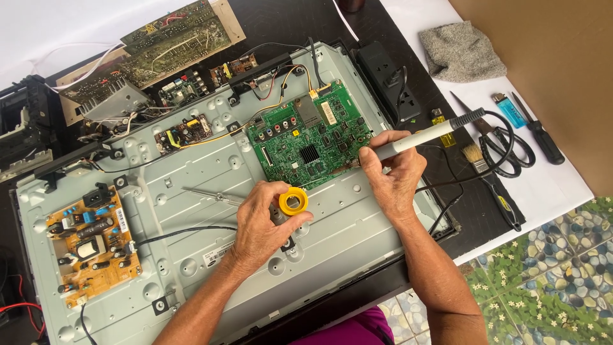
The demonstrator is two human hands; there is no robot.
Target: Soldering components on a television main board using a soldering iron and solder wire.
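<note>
Over a grey metal television back panel point(191, 185), a grey-handled soldering iron point(421, 136) is clenched pen-style in the right hand point(393, 176), its tip seemingly touching the green circuit board point(310, 137); a yellow solder reel point(294, 202) is pinched ready by the left hand point(262, 223).

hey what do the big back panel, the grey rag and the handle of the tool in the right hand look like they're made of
Back panel: likely stamped sheet metal, a dull silver-grey with pressed ribs and punched holes.
Grey rag: soft fabric, seemingly knit or fleece; it lies crumpled with a fuzzy, speckled surface.
Soldering iron handle in the right hand: probably smooth pale plastic with a dark rear grip.
</note>
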